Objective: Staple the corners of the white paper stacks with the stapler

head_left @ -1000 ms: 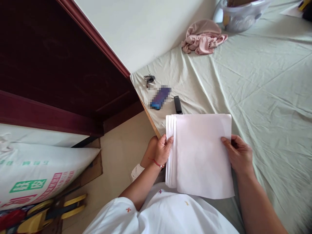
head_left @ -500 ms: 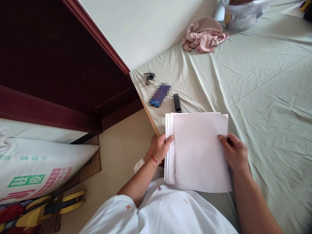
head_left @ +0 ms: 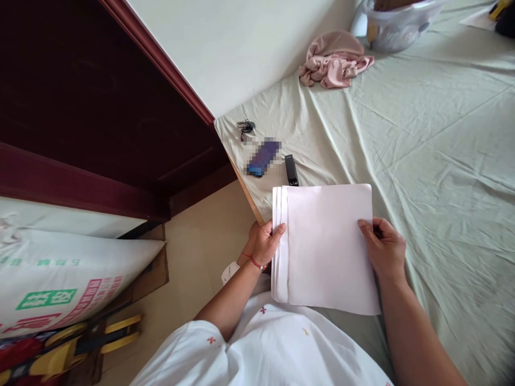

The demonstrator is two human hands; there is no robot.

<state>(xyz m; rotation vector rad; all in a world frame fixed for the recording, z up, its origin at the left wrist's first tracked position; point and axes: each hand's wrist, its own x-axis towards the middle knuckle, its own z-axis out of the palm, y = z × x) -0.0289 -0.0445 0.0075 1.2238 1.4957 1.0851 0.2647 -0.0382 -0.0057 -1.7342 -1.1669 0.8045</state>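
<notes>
White sheets of paper are held up in front of my body, their left edges stepped in several layers. My left hand grips the left edge, thumb on top and the other fingers hidden behind. At the right edge my right hand pinches the paper between thumb and curled fingers. The top sheet looks blank. Just beyond the paper's upper edge lies a small black oblong object. Further off is a blurred-out phone-like thing.
The papers are over the edge of a bed or table with a pale green cloth. Keys, a pink cloth and a clear plastic basin lie farther back. A white printed sack and yellow-black object stand at the left.
My right hand has shifted slightly left and up with the top sheet. The sheet's upper right corner now covers the edge that showed behind it. My left hand stays in place.
</notes>
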